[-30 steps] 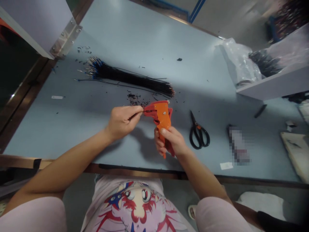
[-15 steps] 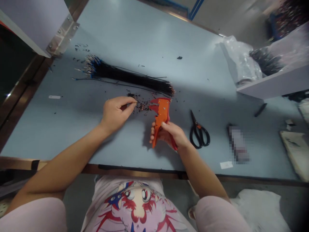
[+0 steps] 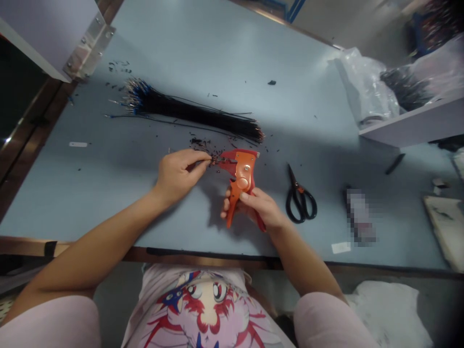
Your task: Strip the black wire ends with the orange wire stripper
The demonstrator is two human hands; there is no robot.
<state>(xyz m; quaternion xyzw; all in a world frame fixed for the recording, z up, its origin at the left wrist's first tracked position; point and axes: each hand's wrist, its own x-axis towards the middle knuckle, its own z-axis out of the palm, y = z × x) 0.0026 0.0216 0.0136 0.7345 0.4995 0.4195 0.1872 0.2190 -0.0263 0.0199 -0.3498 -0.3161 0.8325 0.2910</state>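
Thumb and forefinger of my left hand [image 3: 181, 173] pinch a thin black wire [image 3: 213, 159], whose end points at the jaws of an orange and red wire stripper [image 3: 244, 169]. Whether the wire's end sits between those jaws I cannot tell. My right hand [image 3: 259, 205] is wrapped round the stripper's handles. Just beyond both hands lies a bundle of black wires [image 3: 195, 112] with blue-sleeved metal terminals at its left end and coppery tips at its right. Small black insulation scraps [image 3: 197, 141] are scattered below the bundle, near my left fingertips.
Black-handled scissors [image 3: 300, 198] lie right of my right hand. Farther right are a blurred-out object [image 3: 358, 215], a white label [image 3: 340, 248] and a dark stick [image 3: 395, 164]. Clear plastic bags [image 3: 368, 84] rest by a divider at the back right. Another panel [image 3: 54, 34] stands at the left.
My left hand has moved slightly right, bringing the wire to the stripper's jaws. The stripper has turned a little, and its jaws look closer together. The whole view has shifted slightly.
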